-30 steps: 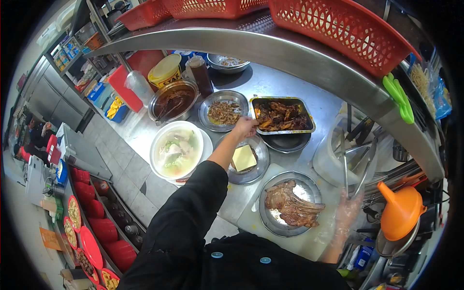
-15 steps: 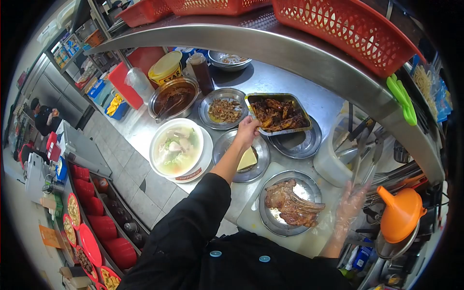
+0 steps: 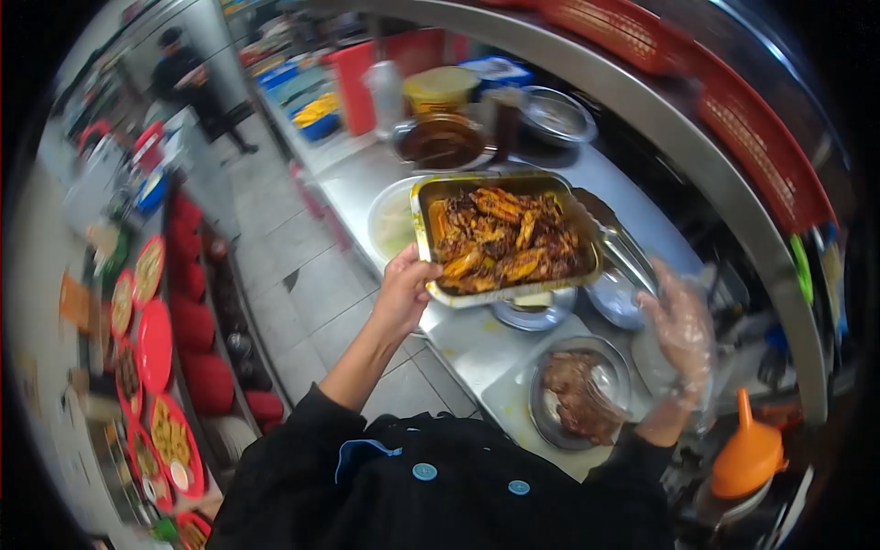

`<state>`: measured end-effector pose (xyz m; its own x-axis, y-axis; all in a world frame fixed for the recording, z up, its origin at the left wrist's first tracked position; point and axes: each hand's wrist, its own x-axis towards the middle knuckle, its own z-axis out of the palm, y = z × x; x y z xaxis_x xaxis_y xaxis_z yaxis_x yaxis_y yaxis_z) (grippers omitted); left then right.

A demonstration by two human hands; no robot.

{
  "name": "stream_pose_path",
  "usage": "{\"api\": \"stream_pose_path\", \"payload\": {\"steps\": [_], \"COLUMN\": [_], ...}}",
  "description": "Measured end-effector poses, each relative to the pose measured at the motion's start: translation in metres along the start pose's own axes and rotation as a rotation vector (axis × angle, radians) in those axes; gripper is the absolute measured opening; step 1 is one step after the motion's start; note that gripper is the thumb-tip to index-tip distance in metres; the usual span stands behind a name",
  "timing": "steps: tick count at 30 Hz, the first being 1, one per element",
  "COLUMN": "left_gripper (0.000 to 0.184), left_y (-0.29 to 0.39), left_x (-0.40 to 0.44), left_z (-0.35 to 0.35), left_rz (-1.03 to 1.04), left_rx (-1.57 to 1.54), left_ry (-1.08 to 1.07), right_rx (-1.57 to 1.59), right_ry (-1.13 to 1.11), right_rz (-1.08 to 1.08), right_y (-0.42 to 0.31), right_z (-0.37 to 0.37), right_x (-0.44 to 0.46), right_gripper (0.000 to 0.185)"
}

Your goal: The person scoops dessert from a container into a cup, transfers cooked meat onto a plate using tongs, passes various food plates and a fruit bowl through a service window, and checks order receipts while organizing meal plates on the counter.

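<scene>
My left hand [image 3: 403,289] grips the near left corner of a rectangular metal tray [image 3: 481,297], thumb over the rim. Browned, charred pieces of meat [image 3: 513,229] in sauce fill it, and it hangs above the counter. Metal tongs [image 3: 628,255] are in my right hand [image 3: 676,321], which wears a clear plastic glove. Their dark far end is beside the tray's right edge. Below lies a large bone-in steak [image 3: 577,394] on a round metal plate [image 3: 547,431]. A yellow slab [image 3: 533,300] on another plate shows partly under the tray.
The tray partly hides a white soup bowl [image 3: 387,220]. Behind stand a pot of brown sauce [image 3: 440,142], a yellow tub [image 3: 440,89] and a metal bowl [image 3: 557,115]. An overhead shelf [image 3: 678,128] curves across the right. A person [image 3: 188,82] stands far left.
My left hand has lifted the tray off the counter and brought it closer. My right hand has risen with the tongs toward the tray's right side. The view has turned left.
</scene>
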<state>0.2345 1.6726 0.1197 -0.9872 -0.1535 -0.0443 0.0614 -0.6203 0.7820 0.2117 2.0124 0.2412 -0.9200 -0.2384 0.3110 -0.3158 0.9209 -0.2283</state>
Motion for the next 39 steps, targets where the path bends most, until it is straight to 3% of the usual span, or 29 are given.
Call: {"api": "stream_pose_path", "payload": {"steps": [2, 3, 4, 6, 10, 11, 13, 14, 18, 22, 27, 32, 34, 35, 36, 38, 39], "left_gripper": [0.026, 0.030, 0.030, 0.036, 0.034, 0.033, 0.034, 0.035, 0.042, 0.036, 0.033, 0.036, 0.038, 0.039, 0.039, 0.040, 0.041], "left_y": [0.038, 0.053, 0.070, 0.098, 0.116, 0.128, 0.133, 0.134, 0.156, 0.167, 0.201, 0.200, 0.207, 0.204, 0.206, 0.204, 0.202], "left_x": [-0.047, -0.070, -0.092, -0.137, -0.228, -0.249, -0.284, -0.297, -0.348, -0.376, -0.379, -0.364, -0.364, -0.367, -0.368, -0.368, -0.366], "left_z": [-0.040, -0.057, -0.071, -0.098, -0.185, -0.193, -0.234, -0.252, -0.309, -0.365, -0.392, -0.433, -0.421, -0.420, -0.415, -0.403, -0.398], "left_rz": [0.033, 0.085, 0.146, 0.229, 0.397, 0.449, 0.539, 0.582, 0.691, 0.778, 0.837, 0.953, 0.935, 0.909, 0.887, 0.901, 0.905], "left_rx": [0.006, -0.009, -0.011, -0.035, -0.029, -0.071, -0.111, -0.146, -0.124, -0.197, -0.235, -0.211, -0.239, -0.248, -0.238, -0.247, -0.262], "left_ry": [0.081, 0.136, 0.211, 0.307, 0.510, 0.560, 0.683, 0.760, 0.945, 1.085, 1.205, 1.390, 1.460, 1.506, 1.574, 1.657, 1.725], "right_rx": [0.165, 0.269, 0.316, 0.024, -0.044, -0.052, -0.060, -0.018, -0.051, 0.054, 0.039, 0.380, 0.493, 0.487, 0.490, 0.623, 0.617], "right_ry": [-0.194, -0.390, -0.428, -0.572, -0.662, -0.663, -0.903, -0.884, -0.913, -0.991, -0.965, -1.285, -1.482, -1.463, -1.472, -1.817, -1.831], "right_rz": [-0.362, -0.376, -0.563, -0.837, -1.405, -1.475, -1.522, -1.594, -1.658, -1.665, -1.852, -1.892, -1.480, -1.345, -1.361, -1.194, -1.203], "right_y": [-0.034, -0.068, -0.093, -0.200, -0.393, -0.443, -0.537, -0.571, -0.685, -0.770, -0.857, -0.936, -0.961, -0.963, -0.970, -0.984, -0.985], "right_z": [0.013, 0.014, 0.036, 0.029, 0.080, 0.090, 0.111, 0.125, 0.159, 0.187, 0.220, 0.290, 0.312, 0.316, 0.336, 0.394, 0.399], "right_x": [0.057, 0.083, 0.112, 0.146, 0.151, 0.143, 0.120, 0.113, 0.072, 0.044, 0.035, 0.049, 0.059, 0.054, 0.055, 0.054, 0.047], "right_gripper": [0.050, 0.052, 0.054, 0.056, 0.058, 0.058, 0.054, 0.050, 0.045, 0.045, 0.043, 0.044, 0.038, 0.036, 0.036, 0.032, 0.032]}}
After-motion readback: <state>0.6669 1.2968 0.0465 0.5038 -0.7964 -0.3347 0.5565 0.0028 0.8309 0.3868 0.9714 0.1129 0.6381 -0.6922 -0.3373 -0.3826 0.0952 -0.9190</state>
